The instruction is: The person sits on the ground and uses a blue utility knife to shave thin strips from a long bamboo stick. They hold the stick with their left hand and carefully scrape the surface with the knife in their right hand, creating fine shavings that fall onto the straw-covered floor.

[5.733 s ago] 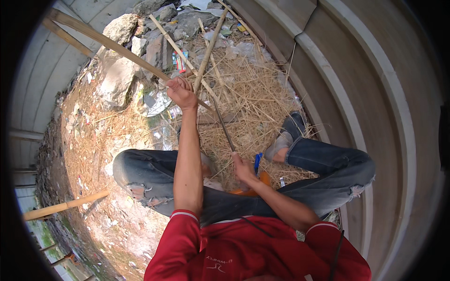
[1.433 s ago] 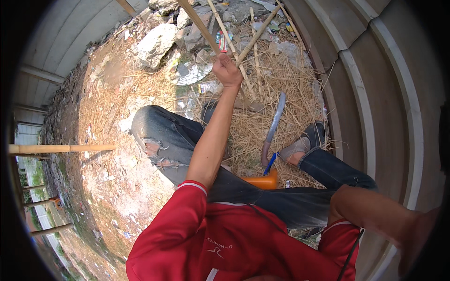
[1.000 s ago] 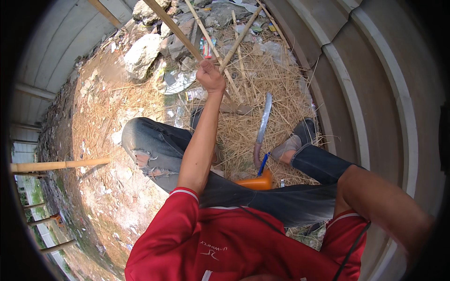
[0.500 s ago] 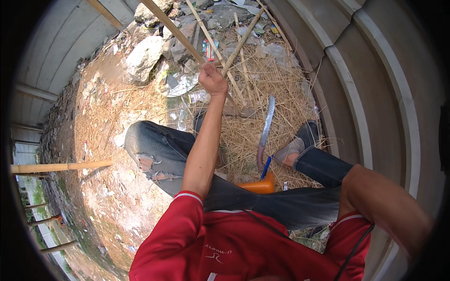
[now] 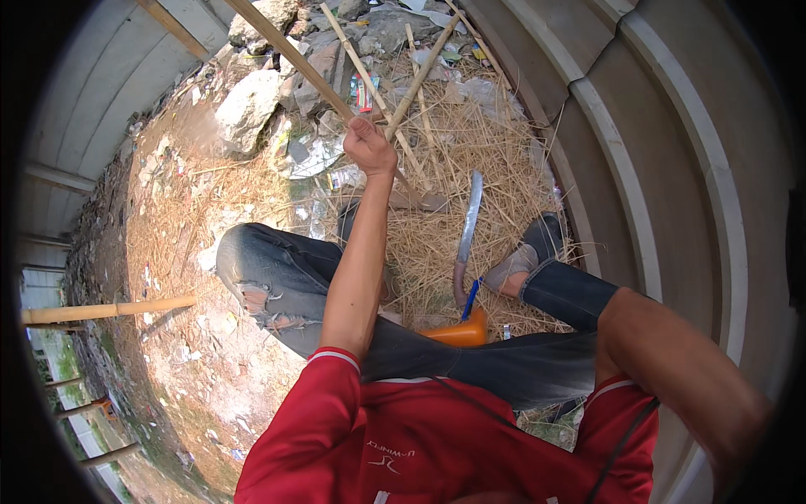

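Note:
My left hand is closed around a long bamboo pole, which slants from the top left down through the fist. Just right of the fist, a second bamboo stick runs up and away. My right arm is bent at the elbow and passes out at the lower right; its hand is outside the picture. On the dry straw between my feet lies a machete, its curved blade pointing away from me. Close to its handle are an orange plastic object and a thin blue piece.
Large pale rocks and scattered litter lie ahead. More thin bamboo sticks rest on the straw there. A corrugated metal wall curves close along my right. At the left a horizontal bamboo pole reaches in over the dirt.
The whole scene has shifted slightly left in the picture. My left hand keeps its grip on the bamboo pole, and the machete lies where it was.

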### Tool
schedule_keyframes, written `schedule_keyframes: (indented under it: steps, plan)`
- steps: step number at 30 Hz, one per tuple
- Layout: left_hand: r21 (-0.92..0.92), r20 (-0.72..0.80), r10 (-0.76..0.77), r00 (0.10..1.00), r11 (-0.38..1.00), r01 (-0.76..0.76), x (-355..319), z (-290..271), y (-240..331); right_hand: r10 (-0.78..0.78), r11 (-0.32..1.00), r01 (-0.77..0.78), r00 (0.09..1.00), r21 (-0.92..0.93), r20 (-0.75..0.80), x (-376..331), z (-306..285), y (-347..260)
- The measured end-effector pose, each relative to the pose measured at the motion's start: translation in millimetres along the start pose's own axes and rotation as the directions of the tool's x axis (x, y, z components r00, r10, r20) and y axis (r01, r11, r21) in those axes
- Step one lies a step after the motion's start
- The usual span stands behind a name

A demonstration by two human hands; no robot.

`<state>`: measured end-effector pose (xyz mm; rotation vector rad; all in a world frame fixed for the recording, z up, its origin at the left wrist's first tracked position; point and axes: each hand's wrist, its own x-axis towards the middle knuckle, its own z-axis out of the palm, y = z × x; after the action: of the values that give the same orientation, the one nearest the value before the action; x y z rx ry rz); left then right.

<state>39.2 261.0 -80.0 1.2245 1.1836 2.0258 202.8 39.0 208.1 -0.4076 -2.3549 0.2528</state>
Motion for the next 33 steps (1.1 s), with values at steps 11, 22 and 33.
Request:
schedule_keyframes:
  steps: [11, 22, 33]
  plan:
    - [-0.109, 0.017, -0.02, 1.0, 0.994, 0.021, -1, -4, 8, 0.01, 1.0, -0.01, 1.0, 0.011, 0.006, 1, 11, 12]
    - [-0.138, -0.037, -0.024, 0.999, 0.99, 0.019, 5, -15, 12, 0.0, 0.999, 0.0, 1.0, 0.043, -0.001, 1, 16, 21]
    - [-0.154, -0.03, -0.006, 1.0, 0.988, 0.001, 8, -15, 5, 0.018, 1.0, -0.018, 1.0, 0.003, 0.004, -3, 4, 15]
